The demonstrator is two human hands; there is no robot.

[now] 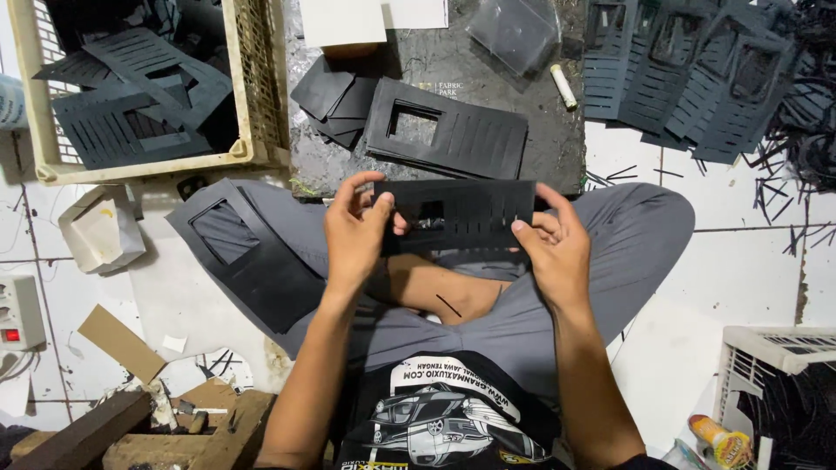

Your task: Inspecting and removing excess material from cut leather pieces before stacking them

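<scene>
Your left hand (pixel 355 233) and right hand (pixel 550 248) each close fingers on one end of a black slotted card panel (pixel 459 214), held flat above your lap. At twelve o'clock, a stack of like panels (pixel 446 129) lies on the dark board (pixel 540 148).

Matt black card panel (pixel 461 213), cream plastic crate (pixel 252 87), rough dark board (pixel 488 78), glossy white floor tiles (pixel 740 278).

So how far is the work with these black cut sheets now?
Both the left hand and right hand hold one black slotted sheet. A stack of similar sheets lies ahead, more fill the crate, and others fan out at upper right. Which pile is finished cannot be told.
</scene>
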